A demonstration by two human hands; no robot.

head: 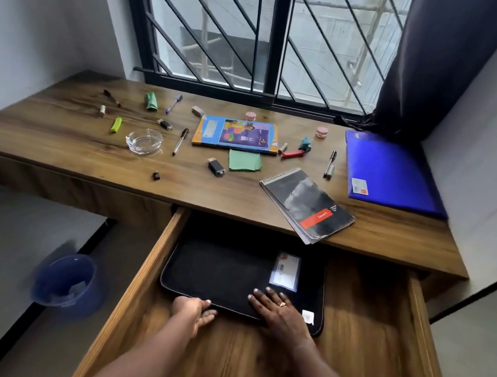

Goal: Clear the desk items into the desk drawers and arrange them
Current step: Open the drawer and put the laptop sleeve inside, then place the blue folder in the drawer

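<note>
A wide wooden drawer (141, 272) stands pulled out under the desk (52, 135). Inside it lies a flat black sleeve case (220, 272) with a white label. My left hand (192, 310) grips the case's near edge, thumb on top. My right hand (277, 311) rests flat on the case's right part, fingers spread. On the desk lie a black spiral notebook (305, 204), a blue folder (388, 172), a colourful book (236, 133), a green paper (244, 161), a glass ashtray (144, 140), pens (180, 141), lighters and small adapters.
A blue bin (67, 281) stands on the floor left of the drawer. A barred window and a dark curtain (432, 64) back the desk. White walls close both sides. A second drawer front (66, 190) on the left is closed.
</note>
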